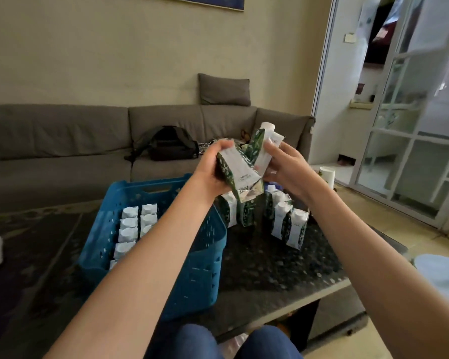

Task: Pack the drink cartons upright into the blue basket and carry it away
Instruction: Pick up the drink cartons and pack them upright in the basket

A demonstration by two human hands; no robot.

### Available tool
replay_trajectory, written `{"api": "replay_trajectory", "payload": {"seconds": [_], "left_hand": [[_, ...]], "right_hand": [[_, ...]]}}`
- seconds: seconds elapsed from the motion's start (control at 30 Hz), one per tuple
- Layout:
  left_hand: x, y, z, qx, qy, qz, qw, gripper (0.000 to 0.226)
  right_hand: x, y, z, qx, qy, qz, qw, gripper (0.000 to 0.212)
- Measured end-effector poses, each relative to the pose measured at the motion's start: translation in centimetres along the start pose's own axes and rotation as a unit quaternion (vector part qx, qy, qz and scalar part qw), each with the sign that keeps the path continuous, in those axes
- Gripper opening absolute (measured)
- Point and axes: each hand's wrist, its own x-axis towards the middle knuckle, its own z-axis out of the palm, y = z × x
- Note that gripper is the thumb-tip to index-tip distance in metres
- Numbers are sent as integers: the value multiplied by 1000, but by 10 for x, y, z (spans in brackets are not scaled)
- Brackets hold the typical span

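Observation:
The blue basket (205, 255) stands on the dark table, left of centre, with several white-topped drink cartons (130, 229) upright in two rows inside it. My left hand (213, 172) grips a green-and-white carton (240, 177), tilted with its base toward me. My right hand (285, 169) holds a second carton (263, 149), upright with its white cap on top. Both are raised above the table and touch each other. Several more loose cartons (288, 224) stand on the table below my hands, right of the basket.
The dark speckled table (270, 268) ends at a front edge near my knees. A grey sofa (88, 141) with a black bag (171, 143) runs behind. A white cup (327, 174) stands far right. A glass door (412, 151) and tiled floor lie to the right.

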Motion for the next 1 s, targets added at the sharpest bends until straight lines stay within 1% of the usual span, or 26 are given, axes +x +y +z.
{"api": "replay_trajectory", "payload": {"seconds": [0.07, 0.1, 0.13, 0.17, 0.2, 0.23, 0.3, 0.33, 0.37, 0.4, 0.43, 0.47, 0.5, 0.57, 0.63, 0.7, 0.8, 0.87, 0.93, 1.0], "left_hand": [[-8, 25, -21, 38, 21, 26, 999, 32], [-14, 37, -32, 64, 35, 45, 996, 26], [-17, 48, -45, 109, 66, 70, 989, 20], [-21, 58, -59, 167, 98, 96, 976, 15], [-23, 66, -73, 242, 134, 131, 952, 14], [-24, 73, -88, 313, 172, 168, 919, 16], [-22, 79, -119, 436, 233, 233, 837, 23], [-18, 81, -132, 489, 254, 248, 797, 29], [-14, 80, -142, 534, 271, 255, 759, 35], [-8, 80, -154, 564, 286, 255, 731, 42], [0, 80, -165, 577, 298, 259, 715, 47], [7, 79, -173, 577, 309, 267, 707, 49], [13, 78, -181, 567, 321, 275, 707, 49], [23, 75, -195, 549, 350, 294, 700, 50], [30, 71, -210, 545, 375, 311, 682, 54], [33, 68, -221, 551, 389, 306, 672, 55], [31, 65, -233, 571, 391, 286, 664, 53], [28, 66, -238, 573, 396, 275, 662, 54], [27, 68, -243, 565, 409, 270, 664, 56], [25, 70, -247, 543, 422, 272, 673, 56]], "right_hand": [[13, 0, 24, -36, -22, -11, 999, 16], [22, 1, 36, -64, -14, -20, 998, 17], [31, 3, 50, -93, -2, -30, 995, 23], [41, 6, 63, -128, 14, -37, 991, 29], [51, 11, 75, -155, 25, -37, 987, 35], [62, 17, 85, -179, 27, -27, 983, 40], [79, 27, 105, -222, 1, 4, 975, 46], [86, 31, 115, -271, -20, 13, 962, 47], [95, 36, 123, -345, -45, 7, 938, 47], [103, 41, 130, -426, -72, -10, 902, 48], [111, 47, 136, -495, -101, -30, 862, 50], [120, 55, 142, -543, -133, -47, 828, 52], [129, 64, 146, -573, -165, -54, 801, 55], [145, 85, 151, -613, -216, -43, 759, 58], [159, 107, 156, -653, -252, -26, 714, 52], [168, 128, 160, -675, -285, 2, 681, 49], [176, 153, 167, -700, -307, 37, 644, 51], [180, 165, 174, -715, -298, 50, 631, 61], [185, 175, 180, -719, -283, 61, 631, 67], [188, 188, 183, -709, -266, 78, 648, 66]]}}
